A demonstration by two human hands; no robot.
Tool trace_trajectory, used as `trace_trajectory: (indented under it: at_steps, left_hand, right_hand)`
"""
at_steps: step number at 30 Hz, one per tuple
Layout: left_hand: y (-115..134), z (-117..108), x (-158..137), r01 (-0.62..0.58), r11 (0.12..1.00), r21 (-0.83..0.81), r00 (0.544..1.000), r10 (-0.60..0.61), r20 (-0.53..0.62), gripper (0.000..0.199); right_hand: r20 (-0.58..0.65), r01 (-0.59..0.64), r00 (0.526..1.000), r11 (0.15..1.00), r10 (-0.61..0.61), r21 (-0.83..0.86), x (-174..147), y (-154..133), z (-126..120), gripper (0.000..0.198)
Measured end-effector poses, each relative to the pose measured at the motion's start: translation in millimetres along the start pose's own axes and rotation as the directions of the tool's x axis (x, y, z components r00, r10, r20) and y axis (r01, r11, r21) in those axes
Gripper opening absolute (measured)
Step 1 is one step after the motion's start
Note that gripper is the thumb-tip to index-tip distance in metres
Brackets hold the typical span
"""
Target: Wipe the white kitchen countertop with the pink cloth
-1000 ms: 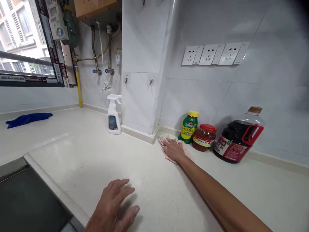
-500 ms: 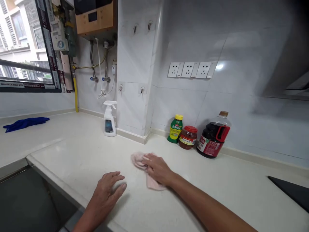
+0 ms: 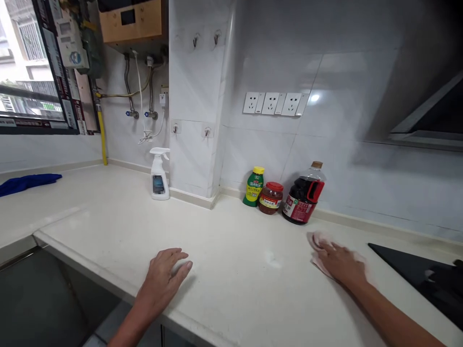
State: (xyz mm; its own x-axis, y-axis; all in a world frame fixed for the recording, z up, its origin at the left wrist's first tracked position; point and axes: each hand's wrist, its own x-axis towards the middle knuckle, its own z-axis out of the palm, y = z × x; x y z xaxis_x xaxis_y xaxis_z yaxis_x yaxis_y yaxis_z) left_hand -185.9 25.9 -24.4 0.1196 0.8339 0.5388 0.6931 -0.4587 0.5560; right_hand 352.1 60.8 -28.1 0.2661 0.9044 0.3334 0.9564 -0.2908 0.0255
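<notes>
While both hands lie low on the pale bench (image 3: pixel 231 289), they do different things. Nearest the camera, the left hand (image 3: pixel 164 275) rests palm down close to the bench's front edge, fingers stretched forward and slightly spread, flat against the surface and holding nothing. Farther over, the right hand (image 3: pixel 340 262) presses down on a crumpled pink cloth (image 3: pixel 318 243), fingers extended over it rather than curled into a fist; the cloth's bunched end shows past the fingertips and a paler fold peeks out along the wrist side. The cloth lies flat on the bench, just beside the corner of a black cooktop (image 3: pixel 419 274) and in front of a large dark bottle with a red handle (image 3: pixel 303 195). Next to that bottle, against the tiled wall, stand a red-lidded jar (image 3: pixel 270 198) and a green bottle with a yellow cap (image 3: pixel 253 187), the three close together in a row. Farther off, a white spray bottle (image 3: pixel 159 174) stands by the wall's corner, and a blue cloth (image 3: pixel 25 183) lies on the far wing of the bench under the window.
</notes>
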Motion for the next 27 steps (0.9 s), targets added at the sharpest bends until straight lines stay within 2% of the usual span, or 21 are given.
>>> trace_trajectory:
  at_steps: [2,4,6,9,11,13,15,17,18,21,23,24,27]
  left_hand:
    - [2.7,-0.9,0.3,0.025,1.0,-0.013,0.999,-0.025,0.023,0.036]
    - [4.6,-2.1,0.9,0.043,0.999,-0.023,0.998,-0.042,0.036,0.038]
    - [5.4,-3.5,1.5,0.053,0.998,-0.023,0.998,-0.053,0.028,0.04]
    - [5.0,-5.7,2.4,0.071,0.997,-0.022,0.997,-0.071,0.007,0.042]
    - [3.5,-6.3,3.7,0.087,0.996,-0.027,0.996,-0.088,0.0,0.043]
    - [1.2,-5.9,5.5,0.096,0.995,-0.031,0.995,-0.096,-0.014,0.045]
    - [-1.4,-4.8,7.1,0.095,0.995,-0.035,0.995,-0.097,-0.04,0.048]
    - [-3.0,-3.9,8.0,0.103,0.994,-0.032,0.993,-0.105,-0.057,0.051]
    - [-3.1,-3.8,8.1,0.112,0.993,-0.027,0.992,-0.113,-0.055,0.052]
    - [-0.4,-5.0,7.2,0.129,0.992,0.0,0.991,-0.129,-0.026,0.053]
    - [3.0,-6.4,6.2,0.124,0.992,0.015,0.992,-0.124,-0.005,0.051]
    - [4.7,-7.1,5.8,0.121,0.992,0.022,0.993,-0.121,0.005,0.05]
    - [9.3,-8.6,4.8,0.114,0.993,0.041,0.993,-0.116,0.029,0.05]
  right_hand:
    - [0.045,0.064,0.997,0.998,-0.065,0.022,-8.4,-36.2,-3.8,0.047]
    - [0.082,0.147,0.985,0.987,-0.152,0.065,-18.4,-85.3,-8.8,0.049]
    - [0.112,0.271,0.952,0.953,-0.286,0.131,-32.7,-138.6,-17.3,0.049]
    - [0.112,0.457,0.864,0.858,-0.491,0.236,-64.3,-211.8,-37.2,0.052]
    - [0.099,0.551,0.796,0.784,-0.597,0.287,-90.8,-248.6,-52.6,0.053]
    - [0.063,0.642,0.713,0.686,-0.699,0.342,-118.8,-272.1,-67.1,0.054]
    - [0.014,0.717,0.622,0.577,-0.783,0.391,-145.1,-280.6,-80.4,0.052]
    - [-0.023,0.76,0.553,0.494,-0.833,0.421,-167.7,-274.5,-92.6,0.05]
    - [-0.028,0.768,0.539,0.477,-0.842,0.428,-177.3,-266.2,-97.9,0.051]
    - [-0.015,0.758,0.55,0.491,-0.835,0.43,-201.0,-221.4,-105.4,0.054]
    - [-0.003,0.733,0.601,0.549,-0.8,0.401,-214.0,-175.7,-98.5,0.059]
    - [-0.012,0.713,0.643,0.593,-0.766,0.375,-220.0,-148.6,-91.2,0.061]
    - [-0.105,0.571,0.814,0.755,-0.571,0.323,-235.1,-57.7,-60.2,0.056]
